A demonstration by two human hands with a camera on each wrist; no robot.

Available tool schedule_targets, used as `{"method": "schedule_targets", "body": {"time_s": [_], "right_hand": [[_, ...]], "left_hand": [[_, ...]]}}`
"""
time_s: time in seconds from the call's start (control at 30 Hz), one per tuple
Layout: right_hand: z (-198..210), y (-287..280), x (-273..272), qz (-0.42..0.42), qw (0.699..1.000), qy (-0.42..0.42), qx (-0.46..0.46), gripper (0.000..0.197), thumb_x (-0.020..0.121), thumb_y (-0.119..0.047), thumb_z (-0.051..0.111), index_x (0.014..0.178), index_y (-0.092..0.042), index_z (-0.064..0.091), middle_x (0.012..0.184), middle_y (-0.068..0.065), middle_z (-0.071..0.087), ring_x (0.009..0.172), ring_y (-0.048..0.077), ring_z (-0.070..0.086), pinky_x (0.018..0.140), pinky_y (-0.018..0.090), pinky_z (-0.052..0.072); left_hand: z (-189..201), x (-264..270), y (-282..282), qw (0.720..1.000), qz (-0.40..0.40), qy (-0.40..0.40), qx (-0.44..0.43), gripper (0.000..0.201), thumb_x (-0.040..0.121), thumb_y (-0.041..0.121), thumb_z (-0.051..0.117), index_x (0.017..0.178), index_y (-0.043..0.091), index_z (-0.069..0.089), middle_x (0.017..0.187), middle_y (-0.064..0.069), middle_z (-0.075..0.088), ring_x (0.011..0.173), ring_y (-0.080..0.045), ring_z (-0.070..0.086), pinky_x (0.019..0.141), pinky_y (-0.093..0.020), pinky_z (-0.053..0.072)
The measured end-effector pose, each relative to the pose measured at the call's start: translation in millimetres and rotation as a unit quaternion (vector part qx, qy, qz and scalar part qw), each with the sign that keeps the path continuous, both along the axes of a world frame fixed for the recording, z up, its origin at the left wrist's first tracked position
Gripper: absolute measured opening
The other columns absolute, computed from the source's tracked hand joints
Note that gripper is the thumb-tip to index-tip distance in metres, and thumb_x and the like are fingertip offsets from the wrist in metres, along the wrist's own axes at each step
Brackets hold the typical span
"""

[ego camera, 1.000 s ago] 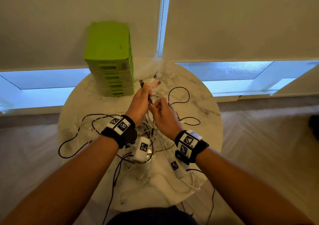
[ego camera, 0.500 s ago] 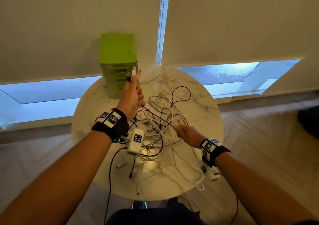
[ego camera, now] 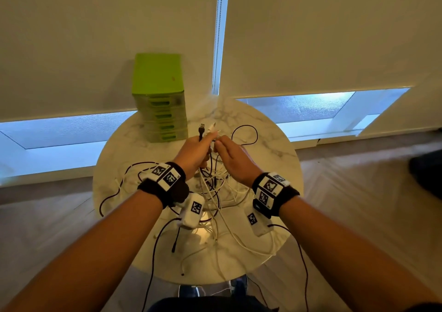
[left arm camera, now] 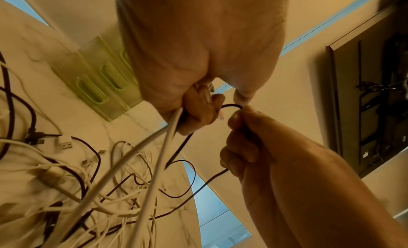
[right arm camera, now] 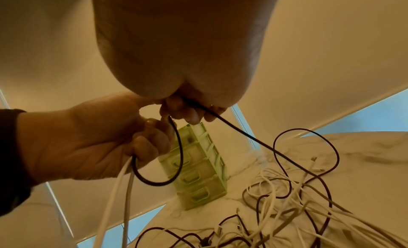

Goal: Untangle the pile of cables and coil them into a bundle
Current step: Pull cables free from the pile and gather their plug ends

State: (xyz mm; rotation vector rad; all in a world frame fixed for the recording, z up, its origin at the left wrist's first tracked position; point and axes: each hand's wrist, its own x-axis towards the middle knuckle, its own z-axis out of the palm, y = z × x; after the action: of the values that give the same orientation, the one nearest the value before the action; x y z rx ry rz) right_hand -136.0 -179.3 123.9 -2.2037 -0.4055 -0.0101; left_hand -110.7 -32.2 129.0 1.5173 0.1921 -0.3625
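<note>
Fingers [left arm camera: 198,110] of the left hand [ego camera: 195,152] grip cable ends; right hand [ego camera: 233,159] pinches a black cable [right arm camera: 253,138]. Feed loops slackly, avoiding snags.

Daylight comes in cool and blue under the lowered blinds [ego camera: 334,36]; the room itself is dim and yellowish. A small glare spot sits on the desk [ego camera: 275,144]. Both wrist views bend at the edges, palms close and soft.
</note>
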Motion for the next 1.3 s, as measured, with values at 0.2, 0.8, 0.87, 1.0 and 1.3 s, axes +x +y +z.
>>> {"method": "schedule_targets", "body": {"time_s": [0.2,0.8,0.87,1.0,1.3], "right_hand": [[-11,-16,0,0.056,0.996,0.019,-0.072,0.023,0.108,-0.036,0.038,0.098,-0.025,0.055,0.074,-0.012,0.058,0.067,0.009,0.054,0.068,0.031,0.042],[-86,-97,57,0.005,0.992,0.070,-0.109,0.025,0.106,-0.025,0.044,0.116,-0.018,0.066,0.087,-0.006,0.070,0.086,0.019,0.068,0.085,0.034,0.052],[-67,-84,62,0.008,0.996,0.058,-0.064,0.025,0.107,-0.022,0.044,0.116,-0.013,0.066,0.080,-0.004,0.068,0.080,0.018,0.066,0.080,0.028,0.050],[-38,-66,71,0.046,0.998,0.031,-0.035,0.024,0.107,-0.024,0.044,0.115,-0.016,0.065,0.077,-0.007,0.066,0.074,0.008,0.064,0.071,0.011,0.045],[-22,-64,73,0.129,0.988,0.064,-0.050,0.023,0.107,-0.029,0.042,0.107,-0.020,0.064,0.077,-0.008,0.065,0.075,0.007,0.062,0.074,0.017,0.047]], "left_hand": [[-8,8,-11,0.997,0.040,-0.042,0.046,0.003,0.093,0.011,0.049,0.094,0.008,0.050,0.067,0.001,0.043,0.058,-0.016,0.038,0.050,-0.030,0.034],[25,31,13,0.974,0.195,-0.110,-0.020,0.019,0.106,0.011,0.038,0.120,0.016,0.050,0.062,0.008,0.031,0.048,-0.005,0.029,0.049,-0.024,0.032],[16,30,7,0.983,0.153,-0.091,0.037,0.015,0.104,0.021,0.049,0.118,0.021,0.051,0.062,0.008,0.034,0.051,-0.008,0.034,0.050,-0.026,0.036],[4,25,-10,0.990,0.074,-0.076,0.095,0.037,0.094,0.056,0.063,0.124,0.034,0.060,0.065,0.012,0.037,0.056,-0.010,0.039,0.048,-0.026,0.039],[7,31,-29,0.985,0.102,-0.102,0.098,0.027,0.096,0.054,0.063,0.086,0.029,0.067,0.063,0.016,0.055,0.050,-0.002,0.043,0.062,-0.032,0.040]]}}
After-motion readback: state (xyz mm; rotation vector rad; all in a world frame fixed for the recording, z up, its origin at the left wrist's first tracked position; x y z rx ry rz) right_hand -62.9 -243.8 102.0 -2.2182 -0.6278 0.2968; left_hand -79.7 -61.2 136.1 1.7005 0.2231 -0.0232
